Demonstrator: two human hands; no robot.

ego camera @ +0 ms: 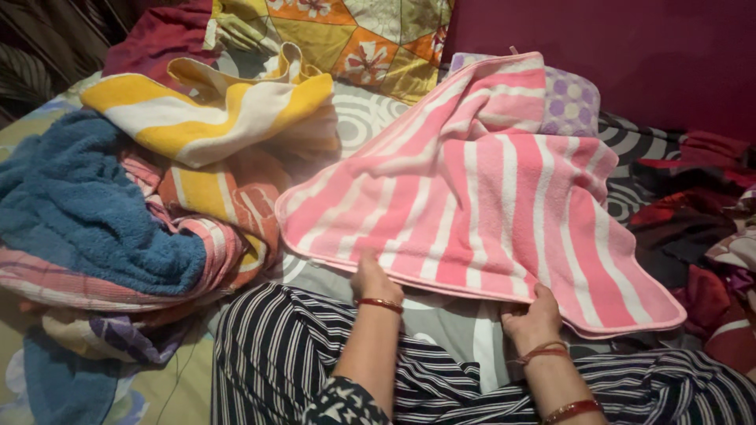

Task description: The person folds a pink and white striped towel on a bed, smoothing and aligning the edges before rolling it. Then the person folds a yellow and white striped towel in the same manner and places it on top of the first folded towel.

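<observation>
Both hands are pinching the near hem of the pink striped towel [488,205], which is lying spread on the bed [370,118] at twelve o'clock from the lap. The left hand [372,277] and right hand [537,316] are each closing their grip on that edge. Keeping the corners level and taut should give a square fold. A heap of towels [142,205] is lying at ten o'clock.

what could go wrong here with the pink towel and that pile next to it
1. Both hands, left hand and right hand, hold only the near edge of the pink towel; its far end rests unevenly on a dotted cloth, so a fold may come out crooked.
2. The pile at left looks loose, with the yellow towel on top; a nudge might topple it.
</observation>
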